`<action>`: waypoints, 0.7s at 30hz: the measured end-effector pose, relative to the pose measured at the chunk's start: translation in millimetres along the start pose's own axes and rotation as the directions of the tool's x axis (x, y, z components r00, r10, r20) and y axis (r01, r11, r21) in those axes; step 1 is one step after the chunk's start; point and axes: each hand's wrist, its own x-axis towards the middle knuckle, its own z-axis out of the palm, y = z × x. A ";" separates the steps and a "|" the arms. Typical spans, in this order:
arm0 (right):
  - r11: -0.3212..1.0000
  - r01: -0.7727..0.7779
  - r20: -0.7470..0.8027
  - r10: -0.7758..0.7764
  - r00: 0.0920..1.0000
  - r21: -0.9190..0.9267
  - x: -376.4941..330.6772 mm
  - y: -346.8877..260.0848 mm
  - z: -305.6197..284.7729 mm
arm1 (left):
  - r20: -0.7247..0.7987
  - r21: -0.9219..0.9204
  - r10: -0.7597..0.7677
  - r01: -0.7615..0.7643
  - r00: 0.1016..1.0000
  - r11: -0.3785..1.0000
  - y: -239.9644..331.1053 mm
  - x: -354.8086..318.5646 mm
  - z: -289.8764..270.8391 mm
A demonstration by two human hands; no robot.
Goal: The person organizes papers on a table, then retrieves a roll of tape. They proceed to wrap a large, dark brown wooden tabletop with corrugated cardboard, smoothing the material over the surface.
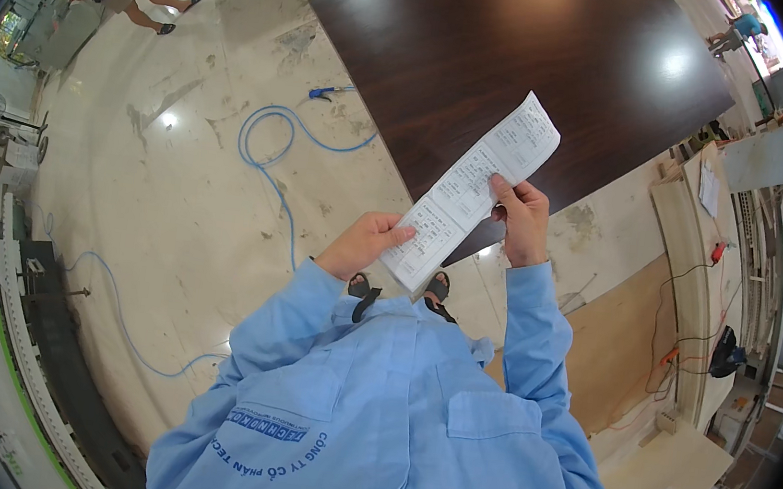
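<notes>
Two hands hold one long, creased strip of white printed paper (473,194) in front of my chest: my left hand (364,244) pinches its lower end, my right hand (519,222) grips its middle edge. Beneath lies a glossy dark wood panel (528,67) on the scuffed pale floor (182,221), a blue hose (272,149) curling nearby.

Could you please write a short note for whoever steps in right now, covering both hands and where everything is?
Left hand: shut on the lower end of the long printed paper sheet, thumb on top.
Right hand: grips the sheet's right edge near its middle.
The sheet is held unfolded, creased into panels, in front of the chest over the pale floor.
The dark wood panel lies flat on the floor just ahead; the blue hose curls to its left.
Done: sheet opened out. Left: panel untouched by either hand.
</notes>
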 end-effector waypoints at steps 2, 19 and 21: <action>1.000 -0.001 -0.018 0.000 1.000 -0.014 0.2 1.0 0.7 | 0.000 -0.024 -0.011 0.011 1.000 1.000 0.2 -0.3 -3.9; 0.984 -0.166 0.219 0.177 0.959 -0.070 -20.7 11.0 23.5 | -0.053 0.172 0.069 -0.059 0.996 0.983 25.8 8.8 1.4; 0.987 -0.138 0.236 0.155 0.959 -0.086 -21.5 11.7 24.6 | -0.057 0.186 0.099 -0.087 0.993 0.979 29.3 14.4 5.2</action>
